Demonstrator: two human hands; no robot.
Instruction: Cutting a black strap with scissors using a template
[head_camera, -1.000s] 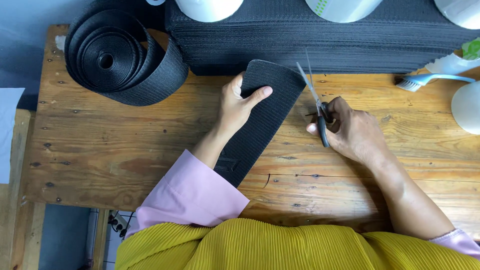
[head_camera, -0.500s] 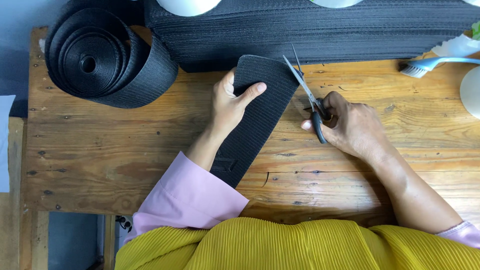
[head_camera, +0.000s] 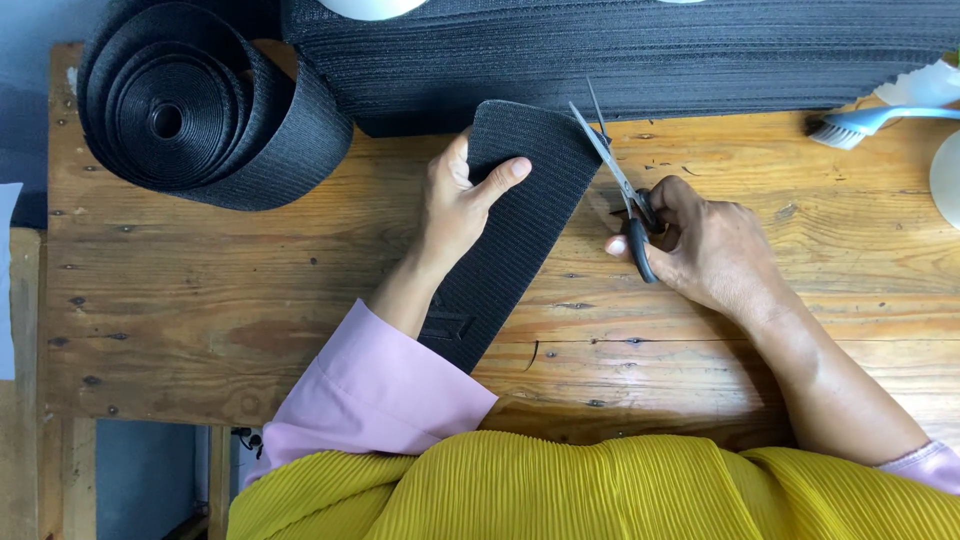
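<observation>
Scissors (head_camera: 622, 185) gripped in right hand (head_camera: 710, 245), blades parted at strap (head_camera: 515, 220) edge; left hand (head_camera: 455, 205) flat.

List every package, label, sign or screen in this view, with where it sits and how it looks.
Patch or label: on the black webbing strip, near the person's body, just right of the left sleeve; a small rectangle, black on black, too dark to make out further.
No package, sign or screen shows.
</observation>
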